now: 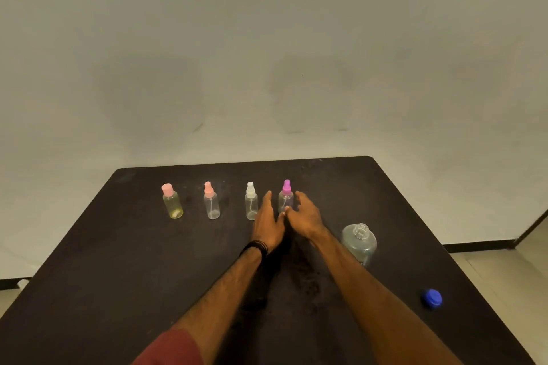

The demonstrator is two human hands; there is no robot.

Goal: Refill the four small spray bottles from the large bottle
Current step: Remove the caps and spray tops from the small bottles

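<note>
Four small clear spray bottles stand in a row across the black table: one with a pink cap and yellowish liquid at the left, one with a pink sprayer, one with a white sprayer, and one with a purple sprayer. My left hand and right hand reach side by side toward the purple-topped bottle, fingers apart, flanking its base; whether they touch it I cannot tell. The large clear bottle stands uncapped to the right of my right forearm.
A blue cap lies near the table's right edge. A pale wall rises behind the table. Tiled floor and a dark skirting line show at the right.
</note>
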